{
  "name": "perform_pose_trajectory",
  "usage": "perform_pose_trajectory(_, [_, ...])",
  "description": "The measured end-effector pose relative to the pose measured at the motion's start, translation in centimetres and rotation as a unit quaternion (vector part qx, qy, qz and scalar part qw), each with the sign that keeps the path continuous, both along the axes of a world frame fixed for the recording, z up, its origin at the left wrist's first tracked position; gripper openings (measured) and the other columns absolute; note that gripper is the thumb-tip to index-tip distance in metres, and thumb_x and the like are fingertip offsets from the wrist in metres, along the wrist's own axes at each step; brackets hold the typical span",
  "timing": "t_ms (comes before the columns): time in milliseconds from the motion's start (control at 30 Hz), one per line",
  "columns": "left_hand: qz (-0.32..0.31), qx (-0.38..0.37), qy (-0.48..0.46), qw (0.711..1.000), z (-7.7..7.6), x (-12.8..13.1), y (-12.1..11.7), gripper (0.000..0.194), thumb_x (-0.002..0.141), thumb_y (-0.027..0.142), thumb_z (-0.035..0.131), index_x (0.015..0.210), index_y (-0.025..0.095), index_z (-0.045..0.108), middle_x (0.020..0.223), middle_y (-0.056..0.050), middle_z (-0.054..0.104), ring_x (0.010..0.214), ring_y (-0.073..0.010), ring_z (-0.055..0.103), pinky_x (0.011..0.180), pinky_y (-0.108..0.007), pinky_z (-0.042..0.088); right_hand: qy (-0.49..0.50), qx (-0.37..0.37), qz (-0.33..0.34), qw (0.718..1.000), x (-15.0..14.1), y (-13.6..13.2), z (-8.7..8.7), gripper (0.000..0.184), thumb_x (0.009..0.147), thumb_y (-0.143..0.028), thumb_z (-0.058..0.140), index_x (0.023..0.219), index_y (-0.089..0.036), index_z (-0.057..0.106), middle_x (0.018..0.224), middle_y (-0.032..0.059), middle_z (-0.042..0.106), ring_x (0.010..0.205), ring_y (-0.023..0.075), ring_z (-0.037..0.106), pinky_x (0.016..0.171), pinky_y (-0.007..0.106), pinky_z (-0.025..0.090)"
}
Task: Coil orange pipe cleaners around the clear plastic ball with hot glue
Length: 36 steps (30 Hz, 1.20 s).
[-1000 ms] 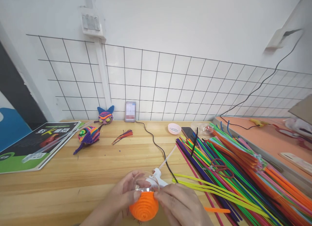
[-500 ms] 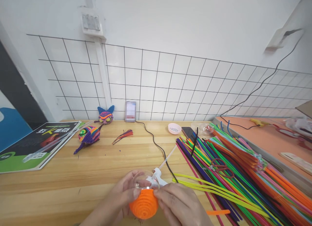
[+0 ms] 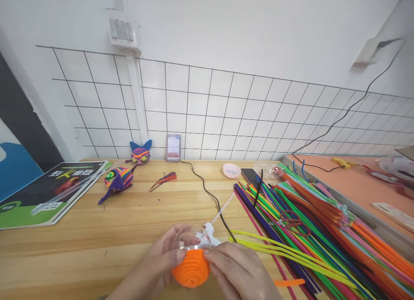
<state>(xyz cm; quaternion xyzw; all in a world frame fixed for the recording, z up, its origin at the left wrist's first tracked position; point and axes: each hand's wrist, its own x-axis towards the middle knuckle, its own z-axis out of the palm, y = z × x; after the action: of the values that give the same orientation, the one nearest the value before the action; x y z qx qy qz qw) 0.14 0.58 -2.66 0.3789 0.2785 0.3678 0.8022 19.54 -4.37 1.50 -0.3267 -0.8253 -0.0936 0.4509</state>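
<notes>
A clear plastic ball half covered by a coiled orange pipe cleaner is held between both my hands near the table's front edge. My left hand cups its left side with fingers closed on it. My right hand pinches its right side, thumb at the edge of the orange coil. A loose orange pipe cleaner end lies to the right of my right hand. A white glue gun lies just behind the ball.
A big heap of coloured pipe cleaners fills the right of the wooden table. Two finished pipe-cleaner figures and a magazine lie at left. A black cable, pink dish and phone lie behind.
The ball has shifted very slightly in my hands and the orange coil sits a little higher; my hands keep their hold.
</notes>
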Motion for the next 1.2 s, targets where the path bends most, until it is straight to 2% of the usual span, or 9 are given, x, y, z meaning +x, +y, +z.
perform_pose_trajectory(233, [0.0, -0.005, 0.007, 1.0, 0.5, 0.0, -0.2, 0.053, 0.062, 0.039, 0.08, 0.107, 0.022, 0.056, 0.106, -0.008, 0.061, 0.09, -0.0253, 0.061, 0.062, -0.032, 0.053, -0.001, -0.007, 0.005, 1.0, 0.1, 0.1, 0.0, 0.018, 0.096, -0.011, 0.045, 0.102, -0.014, 0.062, 0.077, 0.0062, 0.072, 0.063, 0.0145, 0.068, 0.058, 0.023, 0.055])
perform_pose_trajectory(433, [-0.002, -0.01, 0.021, 1.0, 1.0, 0.0, -0.4, 0.048, 0.068, 0.038, 0.076, 0.108, 0.023, 0.055, 0.11, -0.009, 0.06, 0.082, -0.0242, 0.063, 0.059, -0.036, 0.055, -0.003, -0.018, 0.002, 1.0, 0.1, 0.0, -0.1, 0.019, 0.097, -0.014, 0.044, 0.105, -0.013, 0.061, 0.077, 0.0068, 0.072, 0.063, 0.0151, 0.067, 0.057, 0.023, 0.055])
perform_pose_trajectory(600, [-0.01, -0.023, 0.011, 1.0, 1.4, 0.1, -0.6, 0.044, 0.071, 0.037, 0.074, 0.108, 0.022, 0.056, 0.107, -0.008, 0.062, 0.079, -0.0218, 0.065, 0.058, -0.034, 0.056, -0.008, -0.02, -0.013, 1.0, 0.2, 0.0, -0.4, 0.022, 0.1, -0.026, 0.042, 0.106, -0.013, 0.059, 0.074, 0.0065, 0.071, 0.062, 0.0154, 0.066, 0.057, 0.023, 0.055])
perform_pose_trajectory(733, [-0.034, -0.023, 0.011, 0.999, 1.7, 0.2, -0.7, 0.035, 0.079, 0.035, 0.066, 0.109, 0.021, 0.058, 0.104, -0.008, 0.063, 0.076, -0.0191, 0.064, 0.059, -0.031, 0.057, -0.02, -0.006, -0.02, 1.0, 0.3, 0.1, -0.6, 0.029, 0.1, -0.035, 0.042, 0.107, -0.012, 0.058, 0.072, 0.0074, 0.07, 0.059, 0.015, 0.066, 0.055, 0.022, 0.054])
perform_pose_trajectory(933, [-0.022, -0.034, 0.008, 0.999, 1.7, 0.3, -0.9, 0.028, 0.081, 0.032, 0.063, 0.106, 0.021, 0.06, 0.103, -0.007, 0.06, 0.08, -0.0191, 0.061, 0.059, -0.031, 0.057, -0.018, -0.034, -0.024, 0.999, 0.3, 0.3, -1.2, 0.041, 0.096, -0.051, 0.042, 0.109, -0.014, 0.056, 0.07, 0.0052, 0.067, 0.056, 0.0151, 0.063, 0.053, 0.022, 0.053])
perform_pose_trajectory(1067, [-0.034, -0.026, -0.002, 0.999, 1.7, 0.4, -0.9, 0.03, 0.081, 0.036, 0.061, 0.106, 0.02, 0.06, 0.1, -0.008, 0.061, 0.08, -0.0191, 0.061, 0.056, -0.026, 0.054, -0.019, -0.048, -0.027, 0.998, 0.3, 0.3, -1.4, 0.047, 0.095, -0.056, 0.04, 0.108, -0.014, 0.056, 0.065, 0.0033, 0.063, 0.053, 0.0147, 0.06, 0.05, 0.022, 0.051])
perform_pose_trajectory(1200, [-0.044, -0.022, 0.004, 0.999, 1.7, 0.5, -1.0, 0.029, 0.084, 0.038, 0.057, 0.106, 0.019, 0.059, 0.098, -0.008, 0.062, 0.079, -0.0198, 0.061, 0.057, -0.028, 0.054, -0.013, -0.042, -0.03, 0.999, 0.3, 0.4, -1.3, 0.045, 0.095, -0.055, 0.04, 0.108, -0.015, 0.055, 0.07, 0.0046, 0.066, 0.054, 0.0141, 0.061, 0.051, 0.022, 0.051])
